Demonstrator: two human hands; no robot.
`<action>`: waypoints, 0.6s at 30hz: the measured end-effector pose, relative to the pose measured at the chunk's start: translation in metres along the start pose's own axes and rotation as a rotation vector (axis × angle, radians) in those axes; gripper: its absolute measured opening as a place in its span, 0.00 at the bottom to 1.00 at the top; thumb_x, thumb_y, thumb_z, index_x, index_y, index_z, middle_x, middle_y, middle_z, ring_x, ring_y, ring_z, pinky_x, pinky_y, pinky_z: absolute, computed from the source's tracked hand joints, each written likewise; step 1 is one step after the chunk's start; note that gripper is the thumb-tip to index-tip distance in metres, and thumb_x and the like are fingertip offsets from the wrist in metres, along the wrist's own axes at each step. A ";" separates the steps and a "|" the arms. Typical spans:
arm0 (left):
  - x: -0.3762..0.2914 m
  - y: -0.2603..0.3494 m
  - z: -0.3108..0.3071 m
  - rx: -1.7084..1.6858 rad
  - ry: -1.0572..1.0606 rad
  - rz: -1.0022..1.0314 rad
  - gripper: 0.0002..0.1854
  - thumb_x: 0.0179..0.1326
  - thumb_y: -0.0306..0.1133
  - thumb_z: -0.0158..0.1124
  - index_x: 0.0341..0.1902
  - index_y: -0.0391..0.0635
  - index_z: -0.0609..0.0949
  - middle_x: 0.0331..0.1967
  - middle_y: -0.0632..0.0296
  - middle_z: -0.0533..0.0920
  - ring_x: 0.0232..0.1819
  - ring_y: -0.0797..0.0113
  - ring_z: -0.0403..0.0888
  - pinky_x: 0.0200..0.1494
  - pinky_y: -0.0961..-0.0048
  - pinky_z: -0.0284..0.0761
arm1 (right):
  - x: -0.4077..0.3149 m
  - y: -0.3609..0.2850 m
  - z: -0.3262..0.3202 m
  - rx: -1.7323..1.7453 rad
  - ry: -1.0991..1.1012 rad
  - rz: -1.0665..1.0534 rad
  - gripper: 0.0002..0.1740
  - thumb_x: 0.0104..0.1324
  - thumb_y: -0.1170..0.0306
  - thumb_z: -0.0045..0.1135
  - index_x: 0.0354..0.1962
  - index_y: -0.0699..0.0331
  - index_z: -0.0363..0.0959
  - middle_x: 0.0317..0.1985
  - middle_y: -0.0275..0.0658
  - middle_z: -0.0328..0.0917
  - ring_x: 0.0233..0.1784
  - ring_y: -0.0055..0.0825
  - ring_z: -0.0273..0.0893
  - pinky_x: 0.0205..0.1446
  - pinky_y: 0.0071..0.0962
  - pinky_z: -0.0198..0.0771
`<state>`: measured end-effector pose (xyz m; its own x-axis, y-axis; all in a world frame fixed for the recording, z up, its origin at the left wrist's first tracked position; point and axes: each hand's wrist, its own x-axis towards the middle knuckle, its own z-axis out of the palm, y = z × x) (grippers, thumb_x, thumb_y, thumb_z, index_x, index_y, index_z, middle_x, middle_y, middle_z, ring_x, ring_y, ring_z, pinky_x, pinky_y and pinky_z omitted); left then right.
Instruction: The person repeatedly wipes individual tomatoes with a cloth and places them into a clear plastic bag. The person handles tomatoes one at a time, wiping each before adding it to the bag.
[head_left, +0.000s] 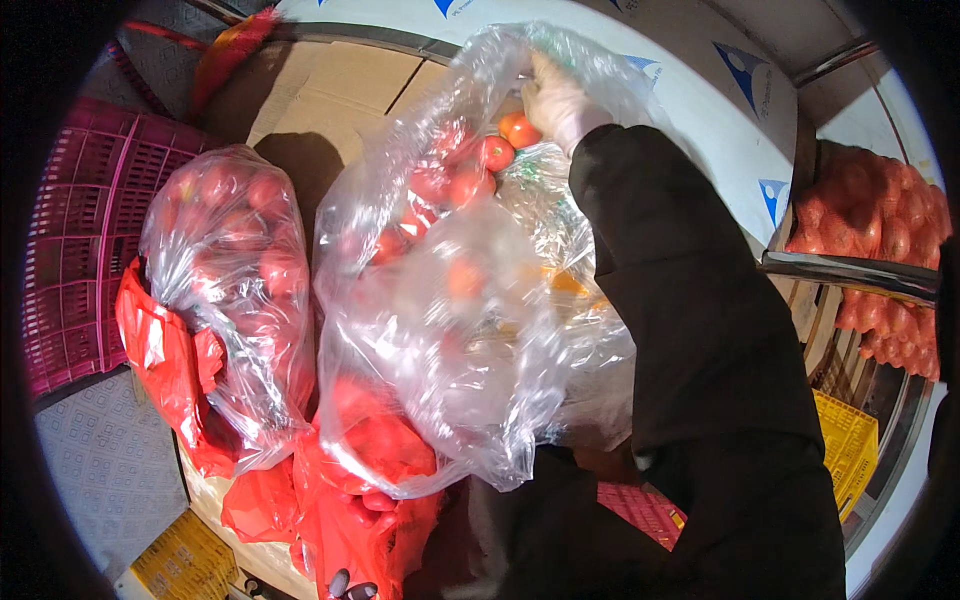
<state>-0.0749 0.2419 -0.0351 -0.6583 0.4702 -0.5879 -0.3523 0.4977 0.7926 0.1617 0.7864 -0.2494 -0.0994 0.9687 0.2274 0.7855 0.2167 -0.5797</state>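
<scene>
My right hand (559, 101), slightly blurred, reaches to the far end of a large clear plastic bag (480, 360) of red tomatoes (471, 186). Film covers its fingers, so their grip is hidden. An orange-red tomato (523, 132) lies just below the hand. Through the red film of a plastic bag (337, 540) at the lower middle, what look like fingertips of my left hand (371, 508) show; the rest is hidden. Further left sits a second clear bag of tomatoes (240, 225), with a red plastic bag (154, 330) crumpled against its side.
Cardboard (337, 82) covers the surface beneath the bags. A magenta plastic crate (82, 247) stands at the left, yellow crates (847, 450) at the lower right and a yellow crate (184, 555) lower left. Net sacks of onions (870, 202) lie behind a metal rail (847, 277).
</scene>
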 end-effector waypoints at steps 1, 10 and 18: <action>0.001 0.000 0.000 -0.018 -0.003 -0.003 0.33 0.70 0.54 0.44 0.63 0.35 0.68 0.47 0.50 0.81 0.11 0.80 0.54 0.17 0.85 0.50 | 0.000 -0.006 -0.006 0.300 0.033 -0.001 0.19 0.69 0.66 0.50 0.55 0.62 0.69 0.42 0.48 0.80 0.42 0.38 0.81 0.46 0.33 0.76; 0.013 -0.009 -0.008 -0.145 -0.029 -0.115 0.34 0.69 0.54 0.48 0.67 0.38 0.65 0.48 0.53 0.82 0.11 0.78 0.58 0.17 0.82 0.57 | -0.153 -0.027 -0.039 0.932 0.181 0.112 0.26 0.76 0.54 0.37 0.60 0.64 0.67 0.50 0.45 0.76 0.46 0.27 0.78 0.50 0.27 0.73; 0.018 -0.021 -0.016 -0.093 -0.093 -0.150 0.35 0.70 0.54 0.46 0.66 0.34 0.64 0.23 0.59 0.75 0.11 0.76 0.57 0.17 0.80 0.56 | -0.096 -0.005 0.023 -0.031 0.010 -0.416 0.22 0.67 0.61 0.54 0.56 0.61 0.69 0.58 0.42 0.72 0.52 0.35 0.77 0.56 0.33 0.72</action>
<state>-0.0896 0.2280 -0.0599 -0.5309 0.4631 -0.7097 -0.5050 0.4996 0.7038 0.1536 0.6952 -0.2861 -0.4061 0.7982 0.4449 0.6976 0.5853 -0.4134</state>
